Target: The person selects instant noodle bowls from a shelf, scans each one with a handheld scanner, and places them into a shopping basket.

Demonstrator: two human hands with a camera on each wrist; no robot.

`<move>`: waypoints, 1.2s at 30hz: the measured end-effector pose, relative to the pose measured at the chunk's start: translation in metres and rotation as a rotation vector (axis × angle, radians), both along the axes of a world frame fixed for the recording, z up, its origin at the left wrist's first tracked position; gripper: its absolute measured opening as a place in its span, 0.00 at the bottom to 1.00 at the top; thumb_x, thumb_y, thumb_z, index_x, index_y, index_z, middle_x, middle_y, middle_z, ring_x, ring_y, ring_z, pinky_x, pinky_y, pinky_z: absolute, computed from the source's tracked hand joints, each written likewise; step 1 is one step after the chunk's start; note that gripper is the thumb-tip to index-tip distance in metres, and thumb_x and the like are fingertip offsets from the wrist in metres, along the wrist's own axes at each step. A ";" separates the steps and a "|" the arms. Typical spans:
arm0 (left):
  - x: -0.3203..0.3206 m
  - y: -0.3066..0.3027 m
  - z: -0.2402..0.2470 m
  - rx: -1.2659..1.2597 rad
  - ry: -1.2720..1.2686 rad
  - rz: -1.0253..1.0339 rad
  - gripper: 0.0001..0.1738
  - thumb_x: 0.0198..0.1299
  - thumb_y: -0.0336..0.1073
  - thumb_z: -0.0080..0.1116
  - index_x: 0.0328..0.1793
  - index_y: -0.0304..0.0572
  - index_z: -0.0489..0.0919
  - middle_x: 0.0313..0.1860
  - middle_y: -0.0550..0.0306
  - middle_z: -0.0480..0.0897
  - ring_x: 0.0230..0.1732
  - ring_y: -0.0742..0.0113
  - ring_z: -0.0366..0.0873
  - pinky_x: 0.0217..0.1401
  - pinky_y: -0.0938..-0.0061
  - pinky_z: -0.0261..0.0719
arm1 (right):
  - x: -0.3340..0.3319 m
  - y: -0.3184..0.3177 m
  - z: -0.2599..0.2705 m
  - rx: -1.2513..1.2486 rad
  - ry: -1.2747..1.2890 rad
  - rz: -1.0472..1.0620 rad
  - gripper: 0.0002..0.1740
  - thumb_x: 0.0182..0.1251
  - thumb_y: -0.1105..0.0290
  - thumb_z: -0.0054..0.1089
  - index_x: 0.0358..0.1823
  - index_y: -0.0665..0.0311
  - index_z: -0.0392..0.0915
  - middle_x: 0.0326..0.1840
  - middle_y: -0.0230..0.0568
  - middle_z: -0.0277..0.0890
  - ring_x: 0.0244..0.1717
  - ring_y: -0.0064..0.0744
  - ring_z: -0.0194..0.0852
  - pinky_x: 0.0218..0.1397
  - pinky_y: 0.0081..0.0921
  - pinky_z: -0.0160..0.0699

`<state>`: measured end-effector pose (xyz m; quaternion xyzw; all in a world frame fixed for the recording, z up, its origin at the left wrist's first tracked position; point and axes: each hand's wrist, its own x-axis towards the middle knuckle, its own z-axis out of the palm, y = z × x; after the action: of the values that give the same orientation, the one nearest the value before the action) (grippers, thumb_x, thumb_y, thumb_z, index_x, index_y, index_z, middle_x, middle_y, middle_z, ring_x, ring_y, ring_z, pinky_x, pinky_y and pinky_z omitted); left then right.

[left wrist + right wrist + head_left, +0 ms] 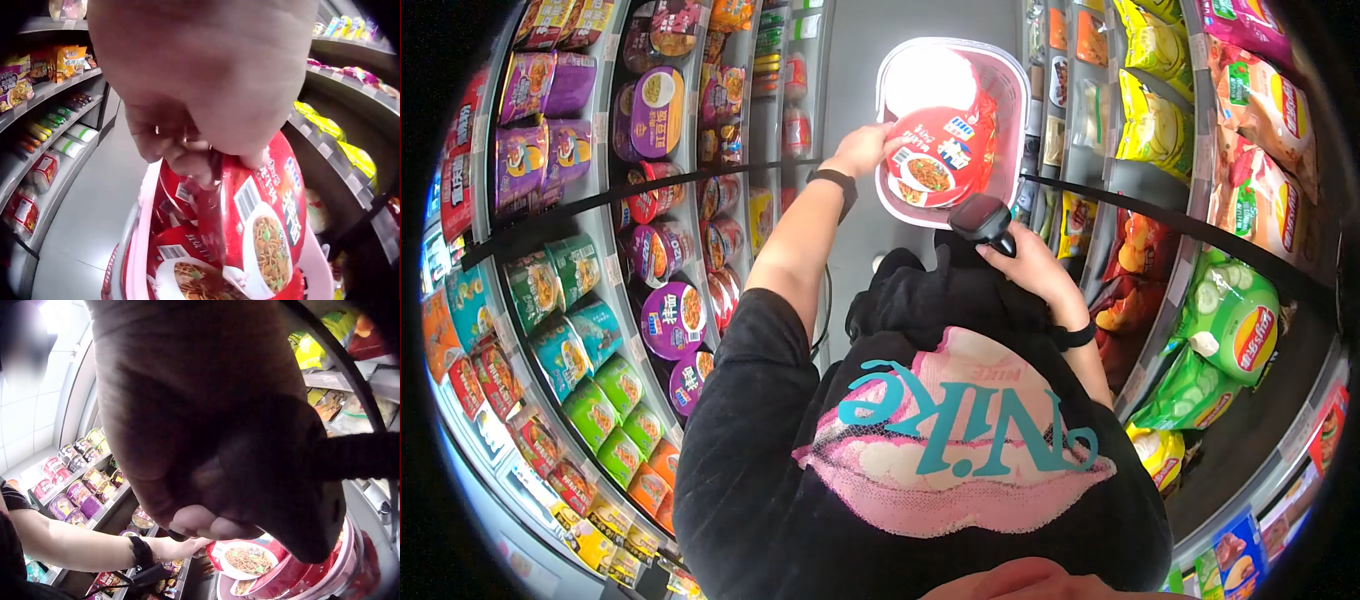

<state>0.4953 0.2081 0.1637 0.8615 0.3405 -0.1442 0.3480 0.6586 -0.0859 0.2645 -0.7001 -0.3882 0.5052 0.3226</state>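
Observation:
My left hand (865,150) pinches the edge of a red instant noodle packet (935,165), raised at the mouth of a pink-and-white basket (1022,95). In the left wrist view the packet's barcode and noodle picture show beneath my fingers. More red noodle packets (194,272) lie below it inside the basket. My right hand (1037,268) grips a black handheld barcode scanner (980,220) by its handle, with its head close to the basket's near rim and pointing toward the packet. From the right wrist, the scanner (287,487) looks dark and covers part of the basket.
Shelves of cup noodles (672,320) and bagged noodles line the left side. On the right, shelves hold yellow chip bags (1150,120) and green chip bags (1235,315). Grey floor (81,219) runs along the aisle between them. A cable (350,356) hangs near my right wrist.

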 end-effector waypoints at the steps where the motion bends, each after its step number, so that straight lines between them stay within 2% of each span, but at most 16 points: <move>1: -0.001 -0.005 0.005 -0.006 0.007 0.009 0.27 0.65 0.59 0.50 0.55 0.47 0.79 0.47 0.46 0.82 0.53 0.48 0.77 0.57 0.60 0.73 | -0.002 0.001 0.001 -0.055 -0.020 0.022 0.24 0.61 0.63 0.67 0.53 0.71 0.74 0.44 0.49 0.80 0.46 0.32 0.76 0.54 0.31 0.72; 2: -0.004 -0.010 0.008 -0.018 -0.048 0.020 0.26 0.65 0.59 0.50 0.55 0.47 0.79 0.48 0.46 0.82 0.53 0.48 0.77 0.57 0.60 0.73 | -0.005 0.001 -0.002 -0.061 -0.014 0.031 0.24 0.61 0.63 0.67 0.53 0.71 0.74 0.44 0.49 0.80 0.46 0.32 0.76 0.54 0.31 0.72; 4: -0.015 -0.023 0.011 -0.024 -0.101 0.087 0.24 0.66 0.55 0.51 0.56 0.44 0.79 0.47 0.46 0.83 0.50 0.53 0.80 0.55 0.64 0.74 | -0.011 0.003 -0.009 0.053 -0.022 0.057 0.26 0.59 0.60 0.68 0.50 0.74 0.73 0.41 0.61 0.79 0.45 0.51 0.80 0.50 0.36 0.76; 7: -0.052 -0.044 -0.004 -0.194 -0.186 0.327 0.25 0.64 0.55 0.54 0.50 0.40 0.81 0.42 0.45 0.84 0.45 0.52 0.82 0.50 0.63 0.76 | -0.018 0.008 -0.004 -0.038 -0.029 0.140 0.26 0.58 0.60 0.68 0.49 0.74 0.73 0.41 0.61 0.79 0.45 0.51 0.80 0.49 0.36 0.75; 11: -0.123 -0.085 -0.019 -0.263 -0.255 0.582 0.26 0.64 0.55 0.55 0.48 0.36 0.81 0.37 0.47 0.85 0.40 0.63 0.82 0.47 0.67 0.76 | -0.040 0.018 0.009 -0.058 0.106 0.224 0.24 0.60 0.62 0.67 0.49 0.74 0.73 0.41 0.52 0.80 0.45 0.38 0.79 0.52 0.36 0.74; 15: -0.201 -0.143 -0.043 -0.305 -0.324 0.796 0.27 0.65 0.56 0.54 0.46 0.35 0.81 0.37 0.49 0.84 0.40 0.66 0.81 0.48 0.69 0.76 | -0.061 0.023 0.027 -0.141 0.309 0.488 0.25 0.60 0.62 0.67 0.54 0.70 0.74 0.33 0.37 0.78 0.25 0.24 0.72 0.31 0.26 0.75; 16: -0.214 -0.157 -0.028 -0.405 -0.226 0.893 0.27 0.69 0.51 0.52 0.55 0.30 0.77 0.46 0.54 0.84 0.48 0.73 0.77 0.55 0.74 0.73 | -0.072 0.019 0.022 -0.090 0.327 0.521 0.25 0.60 0.62 0.66 0.55 0.68 0.74 0.31 0.33 0.76 0.20 0.18 0.67 0.24 0.21 0.70; 19: -0.275 -0.207 -0.028 -0.302 -0.114 0.949 0.27 0.69 0.52 0.50 0.54 0.31 0.78 0.46 0.55 0.84 0.47 0.70 0.78 0.55 0.73 0.74 | -0.103 0.018 0.032 -0.164 0.253 0.649 0.25 0.60 0.63 0.66 0.56 0.68 0.73 0.35 0.37 0.79 0.25 0.23 0.71 0.30 0.24 0.75; 20: -0.298 -0.227 -0.030 -0.298 -0.120 0.995 0.27 0.69 0.52 0.50 0.54 0.31 0.78 0.46 0.55 0.84 0.47 0.70 0.78 0.55 0.73 0.74 | -0.116 0.016 0.031 -0.115 0.246 0.664 0.26 0.60 0.62 0.66 0.56 0.69 0.74 0.41 0.43 0.81 0.36 0.29 0.78 0.42 0.28 0.77; 22: -0.341 -0.271 -0.032 -0.379 -0.429 1.206 0.26 0.70 0.51 0.50 0.54 0.32 0.78 0.45 0.56 0.84 0.45 0.71 0.78 0.51 0.74 0.75 | -0.146 0.010 0.028 -0.126 0.167 0.710 0.26 0.60 0.62 0.66 0.56 0.70 0.74 0.44 0.46 0.81 0.41 0.32 0.78 0.48 0.29 0.76; 24: -0.393 -0.316 -0.054 -0.354 -0.449 1.310 0.26 0.70 0.51 0.49 0.54 0.32 0.78 0.43 0.58 0.83 0.42 0.73 0.77 0.48 0.76 0.74 | -0.172 0.005 0.024 -0.133 0.063 0.723 0.27 0.59 0.62 0.66 0.56 0.72 0.73 0.49 0.52 0.80 0.52 0.38 0.78 0.58 0.31 0.71; 26: -0.407 -0.349 -0.045 -0.371 -0.563 1.570 0.26 0.70 0.54 0.48 0.43 0.36 0.80 0.32 0.63 0.80 0.29 0.78 0.70 0.33 0.80 0.68 | -0.184 0.000 0.021 -0.123 0.015 0.751 0.27 0.60 0.62 0.66 0.56 0.72 0.73 0.48 0.53 0.80 0.51 0.38 0.78 0.58 0.32 0.71; 29: -0.446 -0.394 -0.063 -0.358 -0.450 1.705 0.26 0.68 0.58 0.48 0.32 0.43 0.78 0.22 0.66 0.73 0.22 0.78 0.63 0.26 0.79 0.60 | -0.199 -0.005 0.021 -0.070 -0.022 0.742 0.26 0.60 0.62 0.65 0.54 0.72 0.74 0.47 0.54 0.80 0.50 0.41 0.79 0.57 0.32 0.72; 31: -0.466 -0.411 -0.087 -0.361 -0.387 1.750 0.29 0.66 0.60 0.50 0.35 0.38 0.81 0.27 0.61 0.77 0.28 0.73 0.70 0.33 0.77 0.68 | -0.200 -0.008 0.015 -0.078 -0.088 0.743 0.25 0.60 0.62 0.65 0.53 0.73 0.74 0.46 0.53 0.80 0.49 0.40 0.79 0.56 0.32 0.72; 35: -0.490 -0.425 -0.104 -0.363 -0.489 2.000 0.28 0.66 0.61 0.49 0.30 0.42 0.76 0.21 0.63 0.72 0.22 0.74 0.65 0.26 0.78 0.62 | -0.223 -0.016 0.021 -0.051 -0.127 0.750 0.25 0.60 0.61 0.65 0.53 0.73 0.74 0.42 0.51 0.80 0.44 0.35 0.79 0.53 0.31 0.74; 36: -0.497 -0.425 -0.109 -0.348 -0.524 2.048 0.28 0.67 0.61 0.47 0.27 0.46 0.72 0.17 0.66 0.69 0.18 0.76 0.61 0.23 0.79 0.58 | -0.230 -0.019 0.021 -0.062 -0.147 0.747 0.25 0.60 0.61 0.65 0.53 0.72 0.74 0.39 0.48 0.80 0.34 0.32 0.79 0.44 0.29 0.76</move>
<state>-0.0014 -0.2165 0.0548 0.1084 0.7906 0.3592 0.4838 0.4291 -0.1048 0.2856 -0.5540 -0.6231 0.5481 0.0662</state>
